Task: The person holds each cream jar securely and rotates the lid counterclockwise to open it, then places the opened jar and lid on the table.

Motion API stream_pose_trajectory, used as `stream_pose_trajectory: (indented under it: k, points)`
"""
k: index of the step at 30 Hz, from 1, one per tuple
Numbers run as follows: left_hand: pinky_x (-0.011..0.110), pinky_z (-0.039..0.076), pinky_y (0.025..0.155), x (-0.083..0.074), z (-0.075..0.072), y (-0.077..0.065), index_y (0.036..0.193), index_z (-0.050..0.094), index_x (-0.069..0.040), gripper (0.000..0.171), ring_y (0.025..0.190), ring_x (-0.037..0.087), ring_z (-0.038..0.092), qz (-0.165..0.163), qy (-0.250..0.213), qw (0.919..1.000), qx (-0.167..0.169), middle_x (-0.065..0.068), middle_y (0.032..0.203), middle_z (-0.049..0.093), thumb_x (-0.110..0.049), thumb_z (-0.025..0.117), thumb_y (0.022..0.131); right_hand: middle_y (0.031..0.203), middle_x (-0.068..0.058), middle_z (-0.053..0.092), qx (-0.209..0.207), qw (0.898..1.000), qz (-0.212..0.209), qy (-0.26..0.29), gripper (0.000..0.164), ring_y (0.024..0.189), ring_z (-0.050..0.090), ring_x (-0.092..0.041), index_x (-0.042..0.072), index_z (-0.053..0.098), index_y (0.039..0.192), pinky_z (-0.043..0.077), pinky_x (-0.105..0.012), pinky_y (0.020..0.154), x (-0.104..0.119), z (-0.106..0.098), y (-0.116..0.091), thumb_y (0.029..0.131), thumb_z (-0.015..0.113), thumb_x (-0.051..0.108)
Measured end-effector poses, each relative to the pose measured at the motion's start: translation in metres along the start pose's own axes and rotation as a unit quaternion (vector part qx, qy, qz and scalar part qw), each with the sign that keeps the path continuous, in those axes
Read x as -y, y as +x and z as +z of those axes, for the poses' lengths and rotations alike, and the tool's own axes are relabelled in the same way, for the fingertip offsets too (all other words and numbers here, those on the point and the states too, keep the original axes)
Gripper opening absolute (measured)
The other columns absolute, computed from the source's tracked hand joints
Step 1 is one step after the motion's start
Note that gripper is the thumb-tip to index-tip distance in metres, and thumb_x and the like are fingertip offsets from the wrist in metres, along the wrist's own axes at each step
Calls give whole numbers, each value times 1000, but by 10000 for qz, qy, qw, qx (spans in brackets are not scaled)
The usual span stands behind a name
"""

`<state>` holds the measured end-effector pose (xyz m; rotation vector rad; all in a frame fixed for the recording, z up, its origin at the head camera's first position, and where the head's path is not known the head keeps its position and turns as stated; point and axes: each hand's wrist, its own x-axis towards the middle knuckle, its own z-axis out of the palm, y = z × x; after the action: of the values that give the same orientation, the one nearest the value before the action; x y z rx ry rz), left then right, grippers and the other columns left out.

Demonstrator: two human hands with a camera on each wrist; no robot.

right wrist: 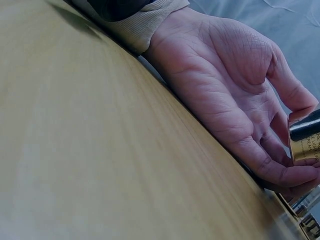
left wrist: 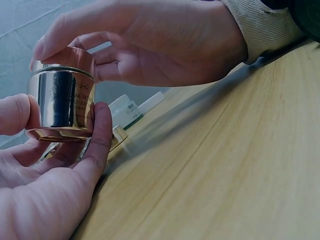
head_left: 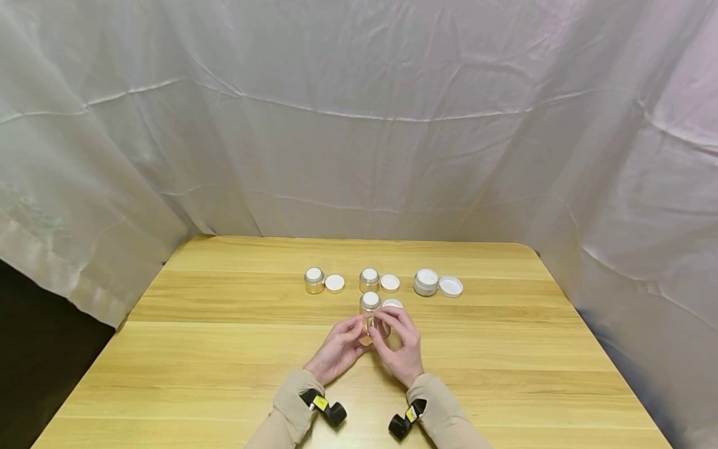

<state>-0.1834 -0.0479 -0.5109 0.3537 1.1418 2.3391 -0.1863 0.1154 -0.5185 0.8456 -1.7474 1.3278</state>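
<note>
A shiny gold cream jar with dark lettering is held above the table between both hands. My left hand grips its body, thumb on one side and fingers on the other. From above, my right hand holds the copper-gold lid at the jar's top, with a shiny band showing just below it. Whether the lid is seated or slightly raised, I cannot tell. In the right wrist view, the left hand holds the jar at the right edge; the right hand is not visible there.
Just beyond the hands stands a jar with a white top, its lid beside it. Behind are a left jar, a middle jar and a wider right jar, each with a lid beside it. Grey curtains surround the wooden table.
</note>
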Motion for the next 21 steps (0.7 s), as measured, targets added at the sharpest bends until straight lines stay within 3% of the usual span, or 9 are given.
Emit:
stream_pose_trajectory:
  k: [5, 12, 21]
  points:
    - [29, 54, 103, 1, 0, 0, 140, 48, -2, 35, 106, 9, 63, 57, -41, 10000, 14, -1, 121, 59, -12, 37, 108, 106, -29, 64, 126, 9997, -73, 185, 35, 105, 64, -25, -12, 69, 107, 50, -18, 104, 0, -1, 0, 72, 72, -14]
    - [30, 53, 107, 0, 0, 1, 151, 27, 10, 49, 113, 10, 62, -5, 22, 10000, 10, -1, 128, 57, -12, 37, 109, 105, -31, 63, -134, 9999, -32, -22, 38, 107, 63, -25, -11, 68, 109, 50, -19, 106, -2, 0, -1, 72, 76, -10]
    - [30, 53, 108, 0, 0, 1, 152, 24, 11, 52, 110, 8, 62, -80, 1, 10000, -28, 0, 122, 55, -13, 39, 108, 104, -27, 64, -207, 9997, -12, -96, 34, 103, 62, -23, -9, 70, 107, 51, -18, 101, -1, 0, -1, 74, 79, -6]
